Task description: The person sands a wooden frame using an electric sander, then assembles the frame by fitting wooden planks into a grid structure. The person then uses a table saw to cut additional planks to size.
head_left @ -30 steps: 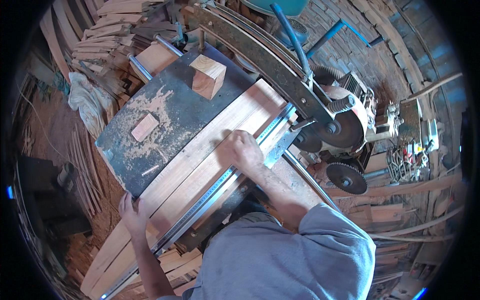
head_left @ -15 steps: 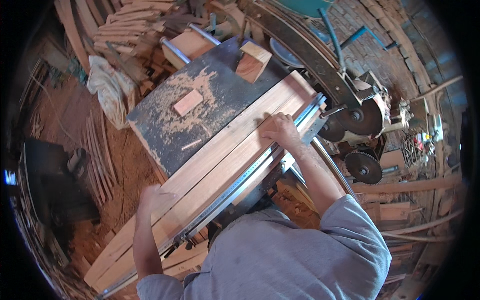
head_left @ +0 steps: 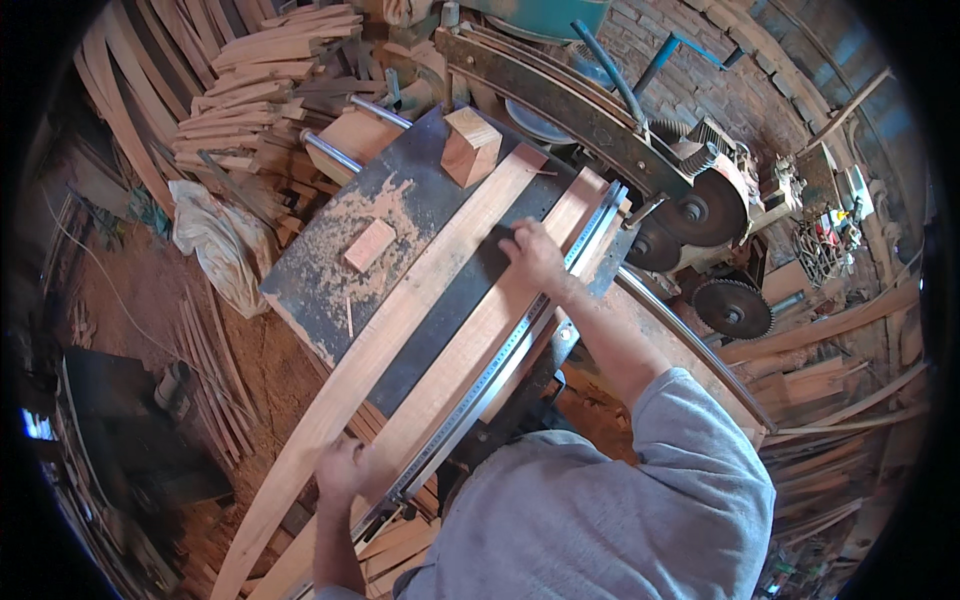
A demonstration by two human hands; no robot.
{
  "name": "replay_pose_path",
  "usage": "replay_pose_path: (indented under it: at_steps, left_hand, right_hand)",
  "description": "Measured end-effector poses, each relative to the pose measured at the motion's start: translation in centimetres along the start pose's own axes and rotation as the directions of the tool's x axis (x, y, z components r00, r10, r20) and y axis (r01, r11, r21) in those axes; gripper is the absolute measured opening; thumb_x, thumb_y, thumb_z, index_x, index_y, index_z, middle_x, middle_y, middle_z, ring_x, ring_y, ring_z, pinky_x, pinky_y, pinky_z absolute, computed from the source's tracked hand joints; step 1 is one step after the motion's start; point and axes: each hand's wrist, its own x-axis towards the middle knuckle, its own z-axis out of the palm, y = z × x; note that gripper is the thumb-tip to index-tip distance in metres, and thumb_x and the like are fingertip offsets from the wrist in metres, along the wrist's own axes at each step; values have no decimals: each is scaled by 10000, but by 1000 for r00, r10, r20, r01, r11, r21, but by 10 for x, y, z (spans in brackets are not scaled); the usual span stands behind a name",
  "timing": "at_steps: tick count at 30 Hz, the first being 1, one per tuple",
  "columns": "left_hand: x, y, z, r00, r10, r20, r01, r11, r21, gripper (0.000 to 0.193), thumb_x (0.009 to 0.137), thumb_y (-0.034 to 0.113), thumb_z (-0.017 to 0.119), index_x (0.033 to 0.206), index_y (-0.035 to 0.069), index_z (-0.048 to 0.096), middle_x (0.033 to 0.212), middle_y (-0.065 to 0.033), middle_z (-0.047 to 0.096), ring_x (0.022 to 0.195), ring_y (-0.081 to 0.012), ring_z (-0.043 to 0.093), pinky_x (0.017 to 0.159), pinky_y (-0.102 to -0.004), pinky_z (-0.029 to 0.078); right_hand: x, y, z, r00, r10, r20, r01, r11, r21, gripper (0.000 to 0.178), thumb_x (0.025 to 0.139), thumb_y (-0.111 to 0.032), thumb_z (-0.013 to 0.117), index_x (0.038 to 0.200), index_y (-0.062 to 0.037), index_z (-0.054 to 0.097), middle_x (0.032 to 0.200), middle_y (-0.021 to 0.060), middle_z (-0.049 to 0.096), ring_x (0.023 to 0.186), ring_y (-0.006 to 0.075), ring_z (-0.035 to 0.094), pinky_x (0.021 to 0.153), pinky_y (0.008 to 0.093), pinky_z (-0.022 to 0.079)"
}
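Two long wooden boards lie side by side on a dark saw table (head_left: 440, 345), with a widening gap between them. The far board (head_left: 410, 290) bends slightly along its length. The near board (head_left: 462, 352) runs beside a metal rail with a measuring scale (head_left: 500, 375). My right hand (head_left: 535, 255) grips the near board toward its far end, fingers curled over the edge facing the gap. Farther down, my left hand (head_left: 342, 468) is closed at that board's inner edge, close to the far board; its fingertips are partly hidden.
A small wood block (head_left: 370, 246) sits in sawdust on the table, and a larger block (head_left: 471, 148) stands behind the far board. Circular saw blades (head_left: 705, 208) are mounted to the right. A pale sack (head_left: 215, 240) and stacked curved wood strips (head_left: 265, 75) are at the left.
The two boards have come apart, the far one shifting left and baring the dark table between. My left hand has moved down along the boards and closed; my right hand stays near the far end.
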Motion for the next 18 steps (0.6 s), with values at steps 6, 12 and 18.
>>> replay_pose_path:
  at_steps: [6,12,18]
  left_hand:
    - [-18,-12,28,972,-195,133,214,966,-147,416,947,412,695,733,58,649,652,-220,631,642,-420,671,584,-496,521]
    - [-35,-16,20,968,-238,83,248,956,-157,405,932,392,710,724,47,663,645,-221,632,646,-421,677,590,-488,525]
    - [-82,-55,-7,932,-351,90,359,926,-112,378,924,378,714,746,45,695,653,-208,646,650,-404,691,594,-474,526]
  right_hand:
    - [106,72,-3,939,204,-277,-262,946,-193,245,920,-70,590,1134,10,679,1249,243,618,1141,427,621,999,488,534]
    - [104,64,4,979,183,-84,-196,961,-196,309,845,-48,580,1108,-87,737,1219,184,646,1160,370,621,999,461,535]
    - [16,24,-34,996,-89,30,93,909,-406,118,799,-77,663,909,-51,697,1043,132,676,1009,325,652,886,435,535]
